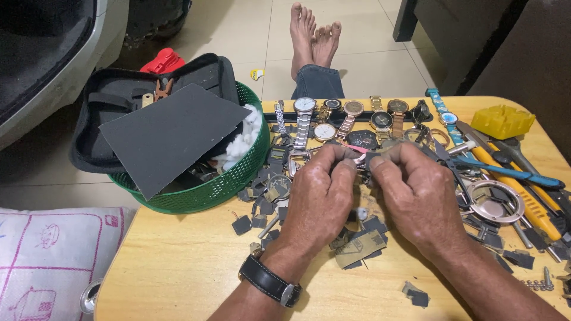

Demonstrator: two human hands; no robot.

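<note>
My left hand [321,193] and my right hand [416,190] meet over the middle of a yellow wooden table [178,267]. Together they pinch a small metal watch part [361,159] and a little dark square of sandpaper [373,158] between the fingertips. A black-strapped watch sits on my left wrist [270,282]. Scraps of grey sandpaper [360,246] lie scattered under and around both hands. Just beyond the hands lies a row of wristwatches [351,116] with metal bands.
A green mesh basket [235,178] at the left holds a black zip case, a dark sandpaper sheet [172,134] and white cotton. Screwdrivers and pliers [517,175], a round case opener [495,203] and a yellow block [502,120] lie right. My bare feet [312,35] rest beyond the table.
</note>
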